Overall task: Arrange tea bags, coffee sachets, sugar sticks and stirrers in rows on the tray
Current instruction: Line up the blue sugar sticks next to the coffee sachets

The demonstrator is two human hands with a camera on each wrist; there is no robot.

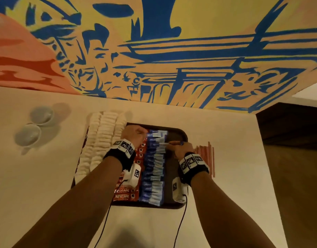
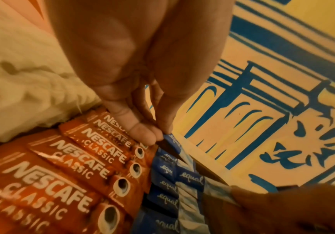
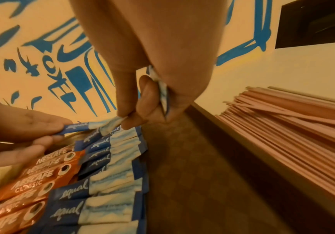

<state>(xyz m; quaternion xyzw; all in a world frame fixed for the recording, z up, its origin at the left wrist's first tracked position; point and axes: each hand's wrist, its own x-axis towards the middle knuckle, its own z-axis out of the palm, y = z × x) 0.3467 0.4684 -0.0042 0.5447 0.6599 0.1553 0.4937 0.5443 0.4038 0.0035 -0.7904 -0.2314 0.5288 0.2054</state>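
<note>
On the dark tray (image 1: 179, 135) lie rows of white tea bags (image 1: 102, 140), red Nescafe coffee sachets (image 1: 123, 191) and blue Equal sugar sticks (image 1: 154, 167). Near the far end of the sugar row, both hands hold one sugar stick (image 3: 94, 125). My left hand (image 2: 158, 134) pinches its blue end. My right hand (image 3: 126, 118) pinches its white end between thumb and forefinger. A second sugar stick (image 3: 163, 95) is tucked under the right hand's other fingers. Pink stirrers (image 1: 206, 158) lie in a loose pile on the table, right of the tray.
Two clear glass bowls (image 1: 41, 115) (image 1: 28, 134) stand on the cream table at the far left. A painted wall runs behind the tray. The table's right edge drops to a dark wooden floor (image 1: 297, 158). The tray's right strip (image 3: 182, 174) is bare.
</note>
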